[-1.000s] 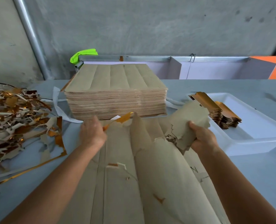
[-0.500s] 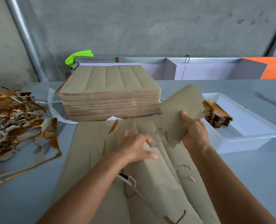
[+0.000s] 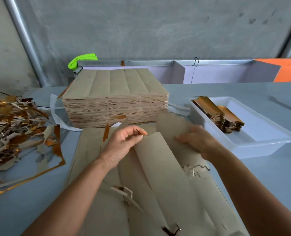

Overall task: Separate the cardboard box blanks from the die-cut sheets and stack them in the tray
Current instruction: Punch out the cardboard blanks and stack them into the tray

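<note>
Pinching a strip's tip with left hand, gripping a loose blank with right hand, near the tray, ready for stacking.

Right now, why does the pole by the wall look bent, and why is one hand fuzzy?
Head view: the wide lens curves the metal pole near the frame's edge; the right hand is smeared by motion blur, while the left hand and the stack of sheets look sharp; the light is soft, with no glare.
</note>
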{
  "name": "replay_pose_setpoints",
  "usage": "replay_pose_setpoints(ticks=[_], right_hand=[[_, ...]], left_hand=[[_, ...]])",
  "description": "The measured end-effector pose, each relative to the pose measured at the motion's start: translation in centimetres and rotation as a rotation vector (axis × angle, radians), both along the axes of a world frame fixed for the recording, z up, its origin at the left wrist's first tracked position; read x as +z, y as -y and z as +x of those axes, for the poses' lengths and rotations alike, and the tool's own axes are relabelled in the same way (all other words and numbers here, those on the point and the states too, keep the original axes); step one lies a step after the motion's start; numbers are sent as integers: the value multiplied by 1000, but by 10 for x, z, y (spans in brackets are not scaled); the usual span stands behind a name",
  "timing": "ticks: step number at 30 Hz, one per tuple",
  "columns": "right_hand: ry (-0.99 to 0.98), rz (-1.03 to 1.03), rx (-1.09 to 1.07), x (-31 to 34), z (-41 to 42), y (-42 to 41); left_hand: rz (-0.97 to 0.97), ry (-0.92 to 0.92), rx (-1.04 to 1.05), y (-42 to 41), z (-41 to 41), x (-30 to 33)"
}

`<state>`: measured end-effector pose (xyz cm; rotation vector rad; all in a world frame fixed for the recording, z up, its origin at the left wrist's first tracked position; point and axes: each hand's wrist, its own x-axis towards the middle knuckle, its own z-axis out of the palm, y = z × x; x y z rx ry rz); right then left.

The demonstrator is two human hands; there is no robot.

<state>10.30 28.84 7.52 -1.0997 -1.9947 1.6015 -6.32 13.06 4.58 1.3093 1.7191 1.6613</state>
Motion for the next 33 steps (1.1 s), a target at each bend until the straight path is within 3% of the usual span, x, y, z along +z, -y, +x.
replay_pose_setpoints(ticks=[4, 7, 11, 14, 17, 23, 26, 29, 31, 33], right_hand=[[36, -125, 328, 2, -12, 21], [-29, -289, 362, -2, -10, 27], [-66, -371, 232, -11, -7, 32], [-47, -286, 248, -17, -10, 42], [-68, -220, 110, -25, -13, 49], [-276, -356, -259, -32, -13, 44], [-355, -401, -362, -32, -9, 39], [-417, -418, -410, -31, -8, 36], [-442, -425, -422, -31, -9, 38], [-470, -454, -462, -30, -9, 38]], left_hand=[[-9, -71, 30, -4, 1, 2], [9, -120, 103, -3, -1, -2], [-7, -297, 178, -6, 1, -8], [-28, -412, 225, -12, 7, -14], [-44, -485, 338, -12, 10, -20], [-390, -710, 358, 2, -1, -38], [-443, -882, 361, 7, -1, -33], [-357, -802, 220, 6, 19, -22], [-471, -687, 96, 8, 44, -20], [-637, -686, 75, 9, 63, -26]])
